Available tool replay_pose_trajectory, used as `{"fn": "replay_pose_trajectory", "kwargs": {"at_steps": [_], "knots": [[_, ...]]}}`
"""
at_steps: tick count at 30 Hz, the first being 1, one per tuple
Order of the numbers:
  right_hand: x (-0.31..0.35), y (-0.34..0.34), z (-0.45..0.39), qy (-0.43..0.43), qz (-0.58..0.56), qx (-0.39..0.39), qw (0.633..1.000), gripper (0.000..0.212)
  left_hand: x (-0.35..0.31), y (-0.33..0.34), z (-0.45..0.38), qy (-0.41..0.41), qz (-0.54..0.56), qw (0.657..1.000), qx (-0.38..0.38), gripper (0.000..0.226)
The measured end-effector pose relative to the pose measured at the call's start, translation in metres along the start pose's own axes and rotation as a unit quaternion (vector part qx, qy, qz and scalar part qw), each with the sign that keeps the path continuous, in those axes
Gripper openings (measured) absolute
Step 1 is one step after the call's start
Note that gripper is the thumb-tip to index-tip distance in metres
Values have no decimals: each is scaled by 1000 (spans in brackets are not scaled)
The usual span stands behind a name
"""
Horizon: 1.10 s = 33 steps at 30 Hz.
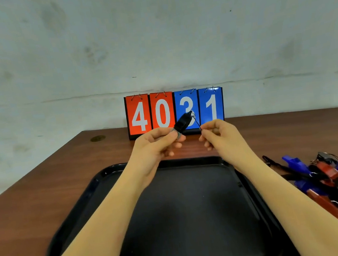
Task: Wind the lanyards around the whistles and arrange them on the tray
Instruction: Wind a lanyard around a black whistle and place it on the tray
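Pinching a black whistle (182,123) in the left hand (157,142), raised above the tray's (73,222) far edge | right hand (218,132) pinching its thin lanyard cord (197,123), pulled taut | pile of blue and red whistles (329,175) on the worktop (24,211), right of the tray.

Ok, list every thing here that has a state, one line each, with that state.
Black whistle: held up off the table, pinched by the left hand.
Lanyard cord: pulled taut from the whistle's ring by the right hand.
Black tray: flat on the table, no whistle visible on it.
Pile of whistles: right of the tray, lanyards loose and tangled.
Flip scoreboard: upright, reads 4031.
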State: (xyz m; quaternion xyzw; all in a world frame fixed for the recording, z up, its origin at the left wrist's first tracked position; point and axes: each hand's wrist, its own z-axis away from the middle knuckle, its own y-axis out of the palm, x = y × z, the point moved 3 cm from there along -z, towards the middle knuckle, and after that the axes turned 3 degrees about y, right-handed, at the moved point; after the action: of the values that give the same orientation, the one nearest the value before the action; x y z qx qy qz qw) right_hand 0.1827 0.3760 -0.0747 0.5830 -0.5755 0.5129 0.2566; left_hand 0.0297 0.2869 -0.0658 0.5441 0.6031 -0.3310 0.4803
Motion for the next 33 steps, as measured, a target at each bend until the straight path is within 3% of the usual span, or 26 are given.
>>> {"fn": "replay_pose_trajectory", "kwargs": {"at_steps": [6,10,12,16,22,28,33], "knots": [[10,5,7,-103,183,-25,977,27,1,-2,0,23,57,998,-26,14],[20,25,21,-200,338,65,918,23,1,-5,5,51,21,996,-65,11],[27,35,29,-230,363,112,896,25,-2,-8,7,75,-29,991,-108,6],[37,37,37,-298,386,120,865,28,-5,-17,9,131,-133,966,-180,7],[48,32,46,-427,373,46,822,28,-2,-10,10,164,-340,921,-95,10],[44,21,42,-437,367,6,821,27,0,-1,14,164,-396,904,0,27],[37,17,33,-362,273,-3,891,18,2,2,15,150,-376,914,30,21]]}}
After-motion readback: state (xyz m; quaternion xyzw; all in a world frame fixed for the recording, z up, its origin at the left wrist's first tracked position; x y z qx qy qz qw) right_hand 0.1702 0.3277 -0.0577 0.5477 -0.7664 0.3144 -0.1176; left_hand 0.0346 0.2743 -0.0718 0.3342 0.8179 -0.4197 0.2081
